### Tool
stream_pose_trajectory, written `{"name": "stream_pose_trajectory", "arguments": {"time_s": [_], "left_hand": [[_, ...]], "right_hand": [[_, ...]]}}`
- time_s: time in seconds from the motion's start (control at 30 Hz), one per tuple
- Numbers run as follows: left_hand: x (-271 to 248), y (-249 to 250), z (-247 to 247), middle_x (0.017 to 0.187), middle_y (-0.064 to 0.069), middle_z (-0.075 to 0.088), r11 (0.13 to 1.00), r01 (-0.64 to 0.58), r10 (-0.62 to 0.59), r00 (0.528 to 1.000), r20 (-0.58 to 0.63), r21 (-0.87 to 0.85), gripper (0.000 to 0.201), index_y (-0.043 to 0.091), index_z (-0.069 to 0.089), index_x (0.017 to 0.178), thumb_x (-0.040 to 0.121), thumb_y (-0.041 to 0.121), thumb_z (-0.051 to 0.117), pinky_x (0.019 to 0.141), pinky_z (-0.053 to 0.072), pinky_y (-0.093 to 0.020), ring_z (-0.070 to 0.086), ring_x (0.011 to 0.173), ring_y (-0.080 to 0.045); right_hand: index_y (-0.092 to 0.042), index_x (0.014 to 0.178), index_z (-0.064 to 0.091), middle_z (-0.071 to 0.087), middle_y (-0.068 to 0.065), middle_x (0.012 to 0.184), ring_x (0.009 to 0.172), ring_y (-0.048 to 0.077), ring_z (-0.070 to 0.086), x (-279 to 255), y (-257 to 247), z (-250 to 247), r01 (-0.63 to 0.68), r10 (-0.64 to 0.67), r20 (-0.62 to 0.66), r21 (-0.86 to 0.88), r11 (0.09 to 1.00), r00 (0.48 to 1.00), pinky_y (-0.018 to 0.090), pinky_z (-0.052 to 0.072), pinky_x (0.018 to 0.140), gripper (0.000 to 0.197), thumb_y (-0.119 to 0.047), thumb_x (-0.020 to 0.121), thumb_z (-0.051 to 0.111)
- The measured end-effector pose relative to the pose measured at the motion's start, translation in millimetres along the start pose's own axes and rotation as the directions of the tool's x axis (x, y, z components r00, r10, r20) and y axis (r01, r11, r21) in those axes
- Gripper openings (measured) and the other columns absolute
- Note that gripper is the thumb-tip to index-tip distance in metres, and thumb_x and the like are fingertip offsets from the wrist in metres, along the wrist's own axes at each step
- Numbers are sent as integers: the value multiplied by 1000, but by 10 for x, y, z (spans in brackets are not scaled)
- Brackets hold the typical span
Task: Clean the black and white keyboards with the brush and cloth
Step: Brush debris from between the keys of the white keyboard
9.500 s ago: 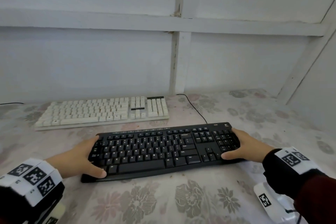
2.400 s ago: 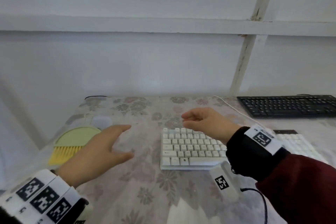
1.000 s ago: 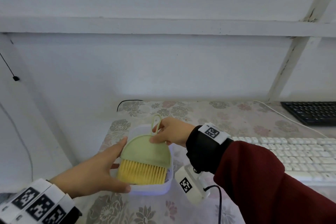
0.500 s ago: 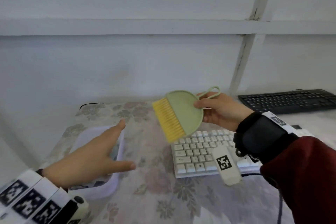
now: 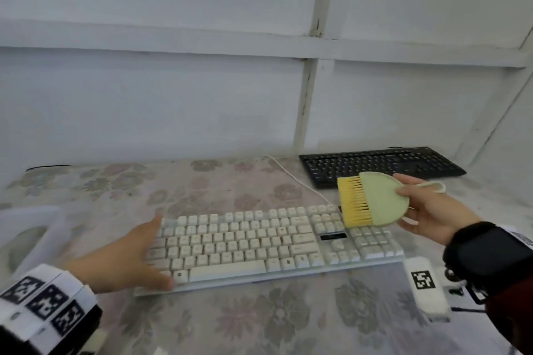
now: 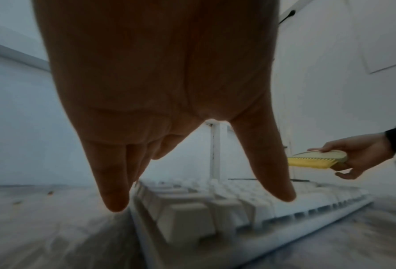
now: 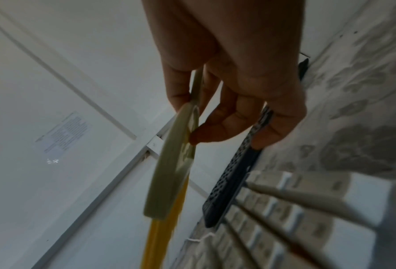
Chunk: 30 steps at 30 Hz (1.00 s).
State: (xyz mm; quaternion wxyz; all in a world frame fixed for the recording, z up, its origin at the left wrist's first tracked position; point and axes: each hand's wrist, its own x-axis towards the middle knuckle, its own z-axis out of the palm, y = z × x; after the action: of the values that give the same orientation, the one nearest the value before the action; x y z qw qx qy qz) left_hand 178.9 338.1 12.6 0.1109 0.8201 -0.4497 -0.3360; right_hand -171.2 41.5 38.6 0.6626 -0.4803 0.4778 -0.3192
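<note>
A white keyboard lies across the middle of the flowered table. My right hand pinches a pale green brush with yellow bristles by its handle, holding it in the air over the keyboard's right end. The same brush shows at the right in the left wrist view, and edge-on as the brush in the right wrist view. My left hand reaches with straight fingers over the keyboard's left end, thumb near its front corner. A black keyboard lies at the back right. No cloth is in view.
A white plastic tub stands at the table's left edge. The white keyboard's cable runs back toward the wall. A white panelled wall closes the back. A camera unit hangs under my right wrist.
My right hand has carried the brush rightward, from left of the white keyboard to over its right end. My left hand left the tub and reached to the keyboard's left end.
</note>
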Motion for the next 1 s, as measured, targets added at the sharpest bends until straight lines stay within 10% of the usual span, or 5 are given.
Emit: {"name": "stream_pose_trajectory", "arguments": {"time_s": [0.57,0.73,1.0], "left_hand": [[263,-45,227,145,-12,23,965,262,-255,956,-141,27,159,19,-21,146,31,55,83,108,32,-31,32,131,-24],[278,-140,211,121,-5,31,982,182,-187,972,-144,-43,151,35,-9,144,22,46,79,97,40,-33,40,110,-21],[184,-270,191,130,3,28,983,39,-65,988,-138,-181,135,60,-20,120,44,25,85,92,41,-24,45,111,-13]], "right_hand": [[-25,119,59,62,10,98,87,25,57,303,263,-229,-101,91,122,72,992,988,39,47,72,35,-8,90,48],[-26,103,64,64,9,94,85,25,58,285,239,-214,-83,71,127,87,993,989,41,47,74,28,-7,91,47],[-27,101,66,63,9,94,88,25,56,299,244,-275,-57,44,153,81,995,987,43,43,78,28,-9,89,48]]}}
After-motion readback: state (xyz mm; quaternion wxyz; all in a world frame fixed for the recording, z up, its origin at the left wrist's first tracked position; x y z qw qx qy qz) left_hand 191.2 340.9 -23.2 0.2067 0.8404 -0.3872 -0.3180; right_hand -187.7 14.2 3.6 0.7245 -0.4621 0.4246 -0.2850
